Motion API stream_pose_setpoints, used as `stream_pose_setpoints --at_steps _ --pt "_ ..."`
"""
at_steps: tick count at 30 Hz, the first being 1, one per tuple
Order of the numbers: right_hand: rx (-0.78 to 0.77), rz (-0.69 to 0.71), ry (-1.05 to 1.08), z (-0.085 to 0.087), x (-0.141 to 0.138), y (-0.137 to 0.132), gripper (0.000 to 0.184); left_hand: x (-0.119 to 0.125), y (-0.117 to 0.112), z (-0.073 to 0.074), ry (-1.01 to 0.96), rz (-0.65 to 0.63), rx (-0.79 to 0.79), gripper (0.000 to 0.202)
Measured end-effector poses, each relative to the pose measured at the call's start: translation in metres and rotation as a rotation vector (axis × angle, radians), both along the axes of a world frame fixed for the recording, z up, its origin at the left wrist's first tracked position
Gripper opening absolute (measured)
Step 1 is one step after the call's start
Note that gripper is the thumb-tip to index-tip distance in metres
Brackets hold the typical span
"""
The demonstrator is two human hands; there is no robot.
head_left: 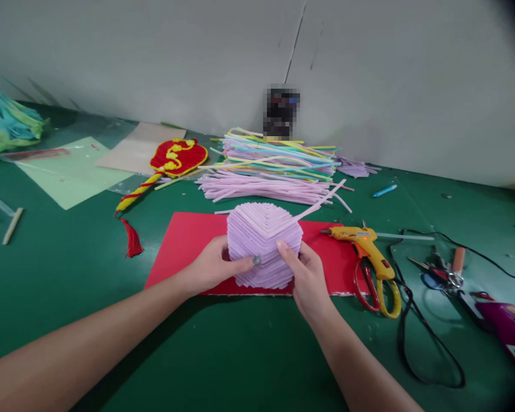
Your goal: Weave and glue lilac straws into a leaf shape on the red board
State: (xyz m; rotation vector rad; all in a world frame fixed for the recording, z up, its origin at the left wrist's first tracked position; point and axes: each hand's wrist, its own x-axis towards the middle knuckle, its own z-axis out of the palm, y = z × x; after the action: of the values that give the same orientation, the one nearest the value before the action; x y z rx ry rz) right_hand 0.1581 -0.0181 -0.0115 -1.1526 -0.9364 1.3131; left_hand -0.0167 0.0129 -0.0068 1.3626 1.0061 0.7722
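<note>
Both hands hold a lilac pipe-cleaner panel [264, 246], rounded in outline and made of strips laid in a V pattern. My left hand [221, 260] grips its left edge, thumb flat on the front and fingers hidden behind. On the right edge my right hand [306, 269] pinches it, thumb on the face and fingers partly behind. A loose strip end [320, 201] sticks out past the panel's upper right. Under the panel lies a red board [175, 246] on the green table [223, 355].
Behind the board lie bundled pipe cleaners [278, 186]. A red and yellow pipe-cleaner fan [184, 160] rests at left. On the right are a yellow glue gun [369, 246], scissors [388, 297], keys [448, 274] with a black strap, and a blue pen [385, 191].
</note>
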Motion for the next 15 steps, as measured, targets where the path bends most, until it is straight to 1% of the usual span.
stream_pose_setpoints --at_steps 4,9,15 --pt "0.000 -0.007 -0.016 -0.0015 0.0009 0.0001 0.022 -0.0002 0.0002 -0.0002 0.009 0.012 0.009 0.042" --pt "0.014 0.004 -0.035 0.0003 0.0016 0.0006 0.022 0.0003 -0.0009 -0.0005 0.007 -0.013 -0.004 0.037" --pt "0.032 -0.035 -0.020 0.0036 -0.0003 0.0017 0.027 0.0005 -0.0021 -0.0010 0.037 -0.028 -0.001 0.033"
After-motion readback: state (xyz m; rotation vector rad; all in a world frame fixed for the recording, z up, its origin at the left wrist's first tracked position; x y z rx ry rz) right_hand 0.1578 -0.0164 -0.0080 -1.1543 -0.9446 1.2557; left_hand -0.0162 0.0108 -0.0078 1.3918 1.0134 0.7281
